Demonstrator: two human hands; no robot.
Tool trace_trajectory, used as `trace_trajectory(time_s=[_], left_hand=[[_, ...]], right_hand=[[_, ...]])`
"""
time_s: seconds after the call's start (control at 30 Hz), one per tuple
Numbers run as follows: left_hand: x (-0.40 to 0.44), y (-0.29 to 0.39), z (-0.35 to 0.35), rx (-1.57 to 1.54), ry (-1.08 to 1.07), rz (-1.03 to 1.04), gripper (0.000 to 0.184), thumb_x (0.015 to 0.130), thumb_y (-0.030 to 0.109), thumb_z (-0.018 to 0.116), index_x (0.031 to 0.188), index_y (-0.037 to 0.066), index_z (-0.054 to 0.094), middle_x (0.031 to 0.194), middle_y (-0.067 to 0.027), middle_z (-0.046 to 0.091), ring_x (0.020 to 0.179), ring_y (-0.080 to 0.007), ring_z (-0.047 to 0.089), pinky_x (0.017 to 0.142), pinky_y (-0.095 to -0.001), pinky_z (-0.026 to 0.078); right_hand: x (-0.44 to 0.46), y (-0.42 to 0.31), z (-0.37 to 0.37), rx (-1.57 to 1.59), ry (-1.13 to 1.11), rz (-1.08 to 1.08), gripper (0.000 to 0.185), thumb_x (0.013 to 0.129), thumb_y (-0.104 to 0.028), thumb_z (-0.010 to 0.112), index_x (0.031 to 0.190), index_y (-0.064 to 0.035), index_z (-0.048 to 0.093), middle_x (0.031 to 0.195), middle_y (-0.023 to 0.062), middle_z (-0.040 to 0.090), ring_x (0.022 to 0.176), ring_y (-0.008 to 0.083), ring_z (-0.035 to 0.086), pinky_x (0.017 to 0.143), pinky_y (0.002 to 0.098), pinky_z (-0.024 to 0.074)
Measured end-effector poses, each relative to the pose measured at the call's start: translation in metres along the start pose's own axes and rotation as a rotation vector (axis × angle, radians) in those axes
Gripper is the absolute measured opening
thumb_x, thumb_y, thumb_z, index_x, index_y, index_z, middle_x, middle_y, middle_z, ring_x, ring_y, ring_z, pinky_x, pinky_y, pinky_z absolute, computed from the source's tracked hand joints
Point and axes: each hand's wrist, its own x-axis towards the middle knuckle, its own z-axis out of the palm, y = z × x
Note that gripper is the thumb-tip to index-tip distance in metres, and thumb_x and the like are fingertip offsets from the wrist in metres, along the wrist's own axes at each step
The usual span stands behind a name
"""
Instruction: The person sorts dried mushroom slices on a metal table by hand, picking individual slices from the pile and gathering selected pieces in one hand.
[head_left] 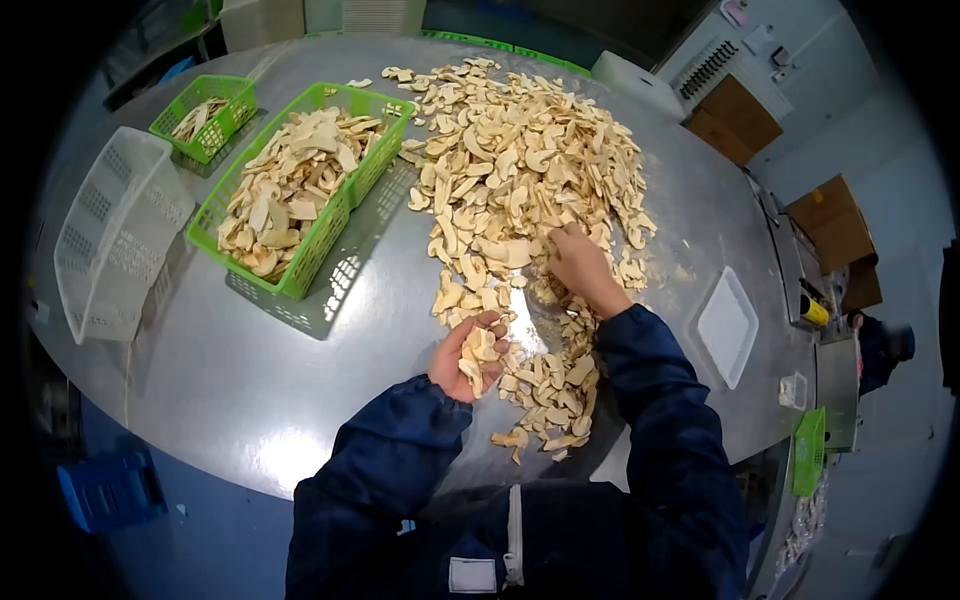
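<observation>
A large heap of pale sliced mushrooms (530, 150), dried-looking with tan edges, spreads over the steel table before me. My left hand (468, 358) is cupped palm up at the heap's near left side, fingers curled around a few mushroom slices (478, 358). My right hand (584, 266) reaches down onto the near part of the heap, fingers bent together. Its fingertips are partly hidden, so what they pinch is unclear. Between my forearms lies a smaller pile of mushroom slices (552, 400), close to the table's near edge.
Left of the heap stands a green basket (335, 225) full of slices. Beyond it are a smaller green basket (240, 112) with some slices and a white perforated basket (105, 240). A white tray (728, 328) lies at right. Farther right, a person (885, 350) is partly visible.
</observation>
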Motion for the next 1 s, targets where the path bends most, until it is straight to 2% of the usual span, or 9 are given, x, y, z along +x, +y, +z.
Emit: trace_trajectory(time_s=[0.07,0.17,0.2,0.3,0.47,0.73,0.83,0.87,1.0], left_hand=[[0.0,0.001,0.001,-0.002,-0.002,-0.004,0.028,0.095,0.027,0.044,0.114,0.008,0.052,0.097,-0.0048,0.053,0.082,-0.0175,0.052,0.049,-0.0218,0.041],[0.002,0.001,0.003,-0.002,0.006,-0.016,0.026,0.094,0.025,0.045,0.112,0.008,0.053,0.093,-0.0041,0.052,0.078,-0.0158,0.05,0.045,-0.0196,0.036],[0.002,0.002,0.003,-0.009,-0.006,-0.024,0.026,0.094,0.025,0.045,0.111,0.008,0.054,0.092,-0.0041,0.052,0.078,-0.0155,0.049,0.044,-0.0192,0.036],[0.002,0.001,0.005,-0.02,0.007,-0.023,0.025,0.094,0.024,0.045,0.11,0.007,0.055,0.09,-0.004,0.052,0.074,-0.0144,0.047,0.043,-0.0186,0.034],[0.0,0.001,0.008,-0.022,-0.001,-0.021,0.024,0.094,0.023,0.045,0.11,0.007,0.055,0.09,-0.004,0.051,0.073,-0.0145,0.046,0.042,-0.0191,0.034],[0.003,0.012,0.002,-0.014,-0.075,0.059,0.026,0.094,0.023,0.046,0.113,0.008,0.051,0.091,-0.0031,0.05,0.074,-0.0146,0.045,0.043,-0.0194,0.033],[0.004,0.011,0.002,0.022,-0.047,0.085,0.026,0.093,0.023,0.047,0.114,0.008,0.051,0.092,-0.0026,0.051,0.074,-0.0141,0.045,0.043,-0.0191,0.033],[0.004,0.01,0.002,0.03,-0.049,0.089,0.026,0.093,0.023,0.047,0.115,0.008,0.051,0.092,-0.0025,0.052,0.074,-0.0139,0.045,0.043,-0.019,0.033],[0.003,0.009,0.002,0.032,-0.043,0.094,0.028,0.093,0.022,0.048,0.117,0.009,0.05,0.094,-0.0021,0.053,0.073,-0.0132,0.045,0.044,-0.0184,0.034]], right_hand=[[-0.001,0.028,-0.001,0.074,0.079,-0.12,0.022,0.075,-0.008,0.061,0.096,-0.0024,0.06,0.081,0.0151,0.059,0.073,0.0302,0.06,0.059,0.0388,0.048],[-0.001,0.028,-0.046,0.64,-0.337,0.335,0.024,0.077,-0.008,0.059,0.099,0.0014,0.061,0.075,0.0076,0.061,0.064,0.0172,0.058,0.056,0.0305,0.0467],[-0.003,0.032,-0.055,0.836,-0.468,0.318,0.021,0.081,-0.011,0.06,0.099,-0.001,0.062,0.073,0.0017,0.061,0.064,0.0092,0.057,0.056,0.0239,0.0431],[-0.001,0.01,-0.073,0.737,-0.53,0.316,0.02,0.083,-0.011,0.058,0.1,-0.0018,0.063,0.075,0.0019,0.062,0.065,0.0097,0.057,0.056,0.0239,0.0429],[0.015,0.009,-0.024,0.183,-0.154,0.011,0.024,0.081,-0.018,0.058,0.101,-0.0062,0.064,0.089,0.0156,0.064,0.08,0.0319,0.061,0.07,0.0373,0.0478],[0.008,0.02,-0.008,-0.061,-0.02,-0.262,0.013,0.074,-0.009,0.06,0.086,-0.0037,0.06,0.076,0.0121,0.057,0.071,0.0287,0.059,0.062,0.0375,0.047],[0.001,0.005,-0.032,0.339,-0.29,0.082,0.014,0.078,-0.013,0.062,0.085,-0.0013,0.058,0.068,0.0092,0.059,0.06,0.0205,0.058,0.055,0.0326,0.0457],[-0.005,-0.003,-0.033,0.637,-0.339,0.205,0.019,0.085,-0.019,0.061,0.085,-0.0004,0.057,0.062,0.0055,0.06,0.052,0.0109,0.054,0.049,0.0255,0.0421],[-0.024,-0.043,-0.06,1.087,-0.71,0.346,0.016,0.09,-0.016,0.054,0.087,-0.0009,0.058,0.066,0.0017,0.06,0.052,0.0063,0.05,0.045,0.0204,0.0377]])
